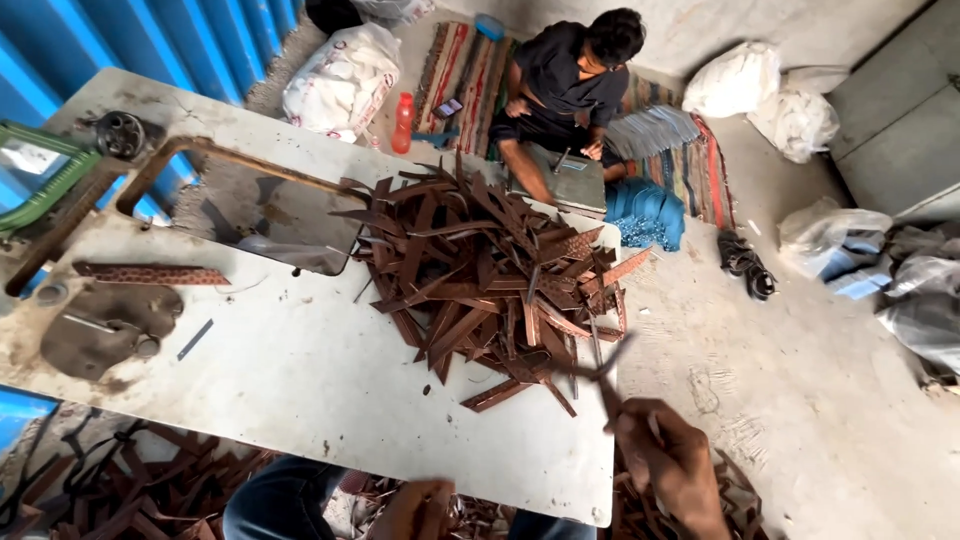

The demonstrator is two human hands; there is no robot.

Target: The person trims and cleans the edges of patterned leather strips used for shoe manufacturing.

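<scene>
My right grip at the desk edge, strip pinched

My right hand grips one brown strip beside the strip pile on the desk; my left hand, grip unclear, sits below. A seated person works beyond.

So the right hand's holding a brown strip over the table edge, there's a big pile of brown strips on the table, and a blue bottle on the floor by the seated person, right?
Not quite: the bottle is red, not blue, as the head view shows. The right hand does hold a brown strip beside the pile on the table.
</scene>
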